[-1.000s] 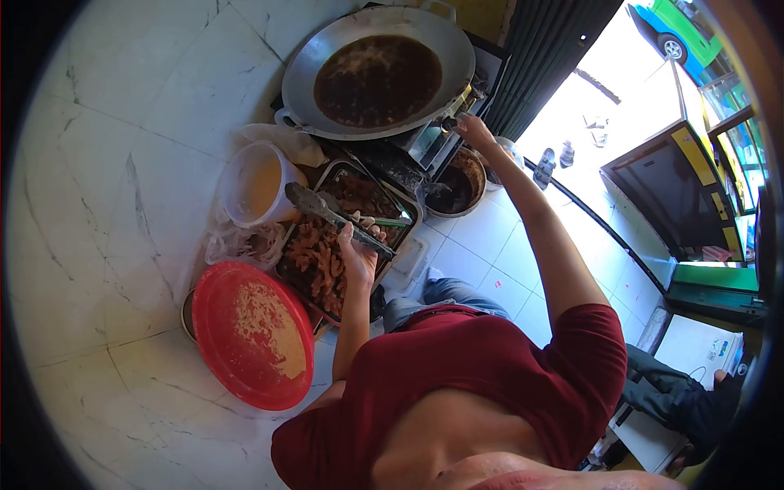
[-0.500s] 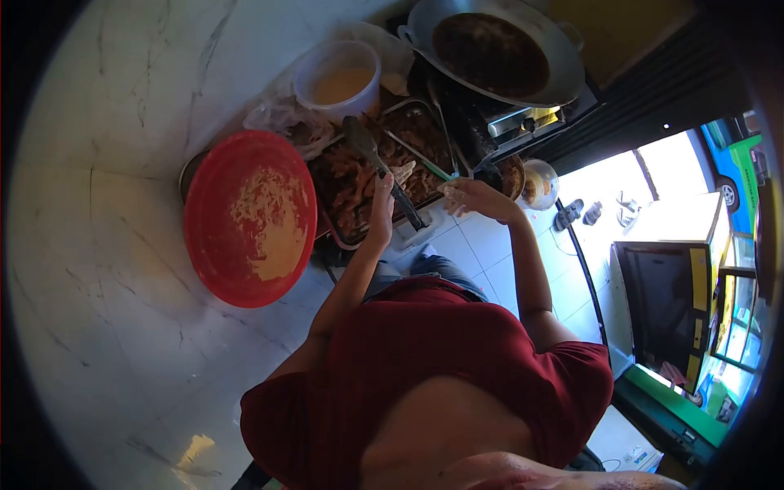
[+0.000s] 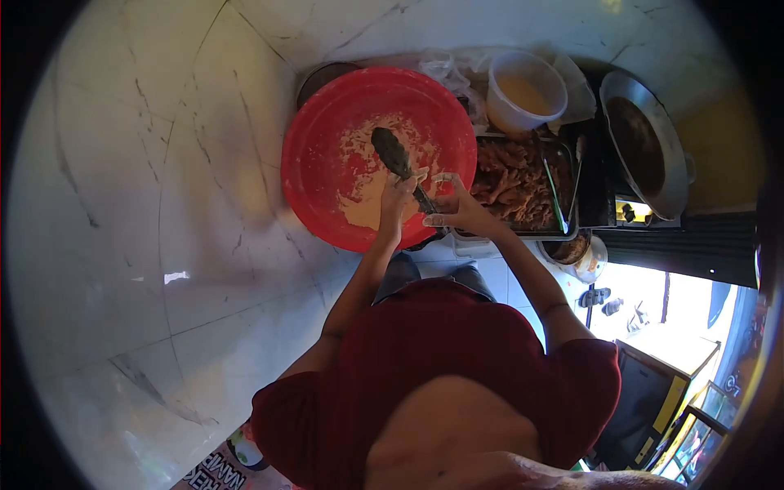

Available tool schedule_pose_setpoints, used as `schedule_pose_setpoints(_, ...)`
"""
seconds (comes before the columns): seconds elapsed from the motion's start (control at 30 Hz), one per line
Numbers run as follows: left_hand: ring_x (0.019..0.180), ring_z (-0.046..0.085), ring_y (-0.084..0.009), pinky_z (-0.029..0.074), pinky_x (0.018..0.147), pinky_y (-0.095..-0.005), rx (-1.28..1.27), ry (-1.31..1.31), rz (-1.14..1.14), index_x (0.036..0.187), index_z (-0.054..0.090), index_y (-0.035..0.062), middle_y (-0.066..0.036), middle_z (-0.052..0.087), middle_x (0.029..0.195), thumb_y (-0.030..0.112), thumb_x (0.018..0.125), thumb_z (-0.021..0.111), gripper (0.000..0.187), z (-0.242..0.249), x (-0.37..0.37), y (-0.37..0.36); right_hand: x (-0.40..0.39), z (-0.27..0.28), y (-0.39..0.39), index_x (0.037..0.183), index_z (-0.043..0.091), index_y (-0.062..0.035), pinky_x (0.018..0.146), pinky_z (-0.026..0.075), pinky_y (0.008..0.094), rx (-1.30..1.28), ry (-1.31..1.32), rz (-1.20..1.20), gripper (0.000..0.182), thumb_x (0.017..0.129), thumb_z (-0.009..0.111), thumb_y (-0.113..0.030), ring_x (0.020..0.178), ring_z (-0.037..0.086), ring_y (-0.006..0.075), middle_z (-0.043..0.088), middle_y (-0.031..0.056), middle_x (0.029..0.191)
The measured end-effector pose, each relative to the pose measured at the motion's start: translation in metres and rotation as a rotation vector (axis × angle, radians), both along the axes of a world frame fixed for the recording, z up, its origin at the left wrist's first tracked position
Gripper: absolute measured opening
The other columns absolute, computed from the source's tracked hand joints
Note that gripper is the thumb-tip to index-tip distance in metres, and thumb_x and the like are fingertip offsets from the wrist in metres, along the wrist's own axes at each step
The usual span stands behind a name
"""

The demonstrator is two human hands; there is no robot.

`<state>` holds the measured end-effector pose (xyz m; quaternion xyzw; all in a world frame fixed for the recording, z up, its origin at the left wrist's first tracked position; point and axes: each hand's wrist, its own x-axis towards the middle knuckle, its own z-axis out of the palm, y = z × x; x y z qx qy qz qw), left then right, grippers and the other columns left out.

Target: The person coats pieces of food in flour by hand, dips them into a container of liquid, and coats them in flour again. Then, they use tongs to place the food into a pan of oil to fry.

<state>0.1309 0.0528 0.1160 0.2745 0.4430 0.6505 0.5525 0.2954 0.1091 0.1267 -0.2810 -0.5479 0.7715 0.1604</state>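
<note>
Dark-headed tongs (image 3: 392, 151) are gripped in my left hand (image 3: 395, 204), their tips pointing away from me over a wide red basin (image 3: 306, 155). Pale flour (image 3: 359, 208), partly clumped, lies in the basin beneath them. My right hand (image 3: 459, 209) is at the basin's right side with fingers curved and apart, close beside the handle end of the tongs. Whitish powder coats the fingertips of both hands. Right of the basin, a metal tray (image 3: 563, 227) holds a heap of browned pieces of food (image 3: 510, 175), with a green-handled utensil (image 3: 559, 204) resting across it.
Behind the tray stands a white tub (image 3: 535, 67) of yellowish liquid, with clear plastic bags (image 3: 445, 69) beside it. A large wok (image 3: 674, 175) of dark liquid sits on a stove at the right. Below the tray is a round container (image 3: 590, 260).
My view has turned left. My left hand has carried the tongs from over the tray to the red basin. My right hand has left the green-handled utensil's end and come near the tongs.
</note>
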Motion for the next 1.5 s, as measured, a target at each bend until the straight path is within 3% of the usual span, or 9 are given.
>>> schedule_pose_setpoints(0.13,0.110,0.050,-0.0170,0.037,0.096,-0.0322,-0.094,0.128,0.109,0.114,0.047,0.0004,-0.012,0.057,0.113,0.021,0.090,0.055,0.033,-0.002,-0.058,-0.006,-0.064,-0.003,0.010,0.133,0.020,-0.0052,0.082,0.048,0.0321,0.006,-0.076,0.073,0.078,0.076,0.073,-0.008,0.093,0.061,0.0184,0.061,0.0166,0.101)
schedule_pose_setpoints(0.37,0.114,0.048,-0.0183,0.037,0.096,-0.0346,0.005,0.426,0.123,0.123,0.043,-0.0014,-0.016,0.049,0.124,0.024,0.089,0.057,0.045,-0.023,-0.130,-0.010,-0.148,-0.025,0.013,0.110,0.059,-0.0006,0.071,0.046,0.0274,-0.084,-0.054,-0.057,0.048,0.074,0.075,-0.028,0.079,0.058,0.0121,0.064,0.0044,0.091)
schedule_pose_setpoints(0.43,0.116,0.047,-0.0193,0.036,0.096,-0.0347,-0.077,0.746,0.089,0.125,0.043,-0.0016,-0.018,0.047,0.127,0.025,0.089,0.057,0.047,-0.042,-0.154,-0.012,-0.158,-0.048,0.034,0.108,0.060,-0.0018,0.069,0.047,0.0298,0.188,-0.165,-0.076,0.048,0.071,0.076,-0.029,0.078,0.060,0.0153,0.065,0.0061,0.089)
schedule_pose_setpoints(0.57,0.108,0.054,-0.0223,0.038,0.093,-0.0335,-0.119,0.660,0.223,0.121,0.049,0.0001,-0.018,0.055,0.117,0.027,0.088,0.057,0.043,-0.026,-0.169,-0.040,-0.156,-0.027,0.077,0.101,0.064,-0.0053,0.070,0.049,0.0372,0.851,-0.591,-0.145,0.046,0.065,0.078,-0.030,0.078,0.064,0.0255,0.066,0.0117,0.086)
schedule_pose_setpoints(0.77,0.084,0.062,-0.0243,0.042,0.083,-0.0344,-0.042,1.133,0.133,0.104,0.062,0.0057,-0.010,0.066,0.090,0.026,0.087,0.056,0.027,-0.047,-0.182,-0.065,-0.149,-0.091,0.122,0.096,0.065,-0.0102,0.069,0.050,0.0417,0.987,-0.984,0.000,0.044,0.063,0.076,-0.037,0.080,0.063,0.0303,0.065,0.0138,0.083)
schedule_pose_setpoints(1.07,0.084,0.061,-0.0262,0.042,0.082,-0.0367,-0.025,1.235,0.246,0.095,0.065,0.0052,-0.010,0.066,0.091,0.021,0.090,0.048,0.023,-0.061,-0.180,-0.063,-0.158,-0.093,0.115,0.085,0.065,-0.0118,0.068,0.050,0.0423,1.057,-0.980,0.122,0.027,0.069,0.070,-0.034,0.078,0.063,0.0297,0.065,0.0127,0.080)
schedule_pose_setpoints(1.17,0.084,0.061,-0.0272,0.043,0.083,-0.0375,-0.038,1.261,0.248,0.094,0.065,0.0042,-0.011,0.066,0.092,0.020,0.090,0.048,0.024,-0.064,-0.180,-0.063,-0.148,-0.074,0.120,0.094,0.068,-0.0141,0.066,0.050,0.0422,0.942,-0.949,-0.134,0.036,0.068,0.072,-0.038,0.075,0.063,0.0305,0.065,0.0115,0.077)
schedule_pose_setpoints(1.27,0.083,0.061,-0.0287,0.043,0.082,-0.0382,-0.056,1.268,0.245,0.093,0.064,0.0036,-0.012,0.066,0.090,0.020,0.090,0.047,0.024,-0.064,-0.180,-0.063,-0.132,-0.071,0.107,0.097,0.068,-0.0139,0.066,0.049,0.0407,1.037,-0.868,0.107,0.039,0.068,0.072,-0.040,0.074,0.063,0.0295,0.065,0.0123,0.079)
schedule_pose_setpoints(1.5,0.080,0.061,-0.0282,0.044,0.079,-0.0375,-0.144,1.384,0.194,0.095,0.064,0.0026,-0.011,0.066,0.084,0.020,0.092,0.043,0.028,-0.064,-0.177,-0.058,-0.086,-0.004,0.117,0.100,0.068,-0.0105,0.072,0.049,0.0382,0.888,-0.663,-0.186,0.046,0.067,0.072,-0.043,0.083,0.064,0.0294,0.066,0.0144,0.087)
